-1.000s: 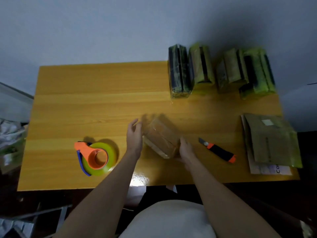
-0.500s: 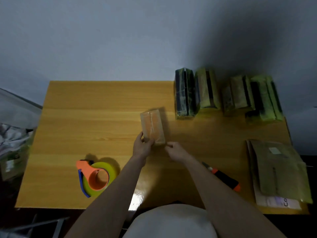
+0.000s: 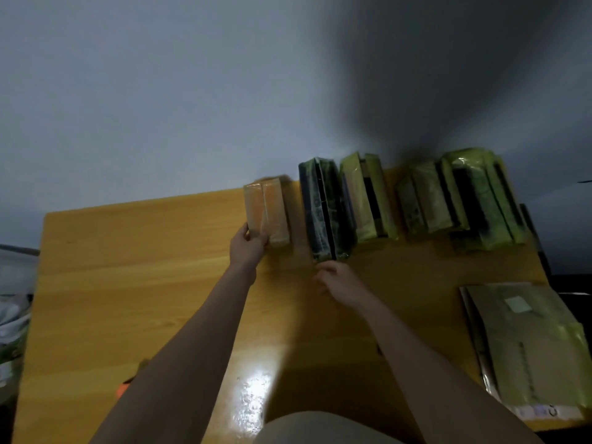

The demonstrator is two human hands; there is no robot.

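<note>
A tan taped parcel [image 3: 267, 213] stands at the far edge of the wooden table [image 3: 144, 283], just left of a dark wrapped parcel [image 3: 323, 213]. My left hand [image 3: 246, 245] grips the tan parcel's near lower corner, thumb on its left side. My right hand [image 3: 333, 278] hovers close to the table below the dark parcel's near end, fingers loosely curled and holding nothing. To the right stand more wrapped parcels: a yellow-green one [image 3: 368, 197] and a further group [image 3: 461, 200].
A stack of flat padded envelopes [image 3: 525, 347] lies at the table's right edge. A small orange bit of the tape dispenser [image 3: 121, 390] shows beside my left forearm. Crumpled plastic [image 3: 12, 331] sits off the table's left side. A grey wall rises behind.
My left hand has pushed the tan parcel from the table's middle to the far edge beside the dark parcel. My right hand has let go and trails behind. The camera has tilted up.
</note>
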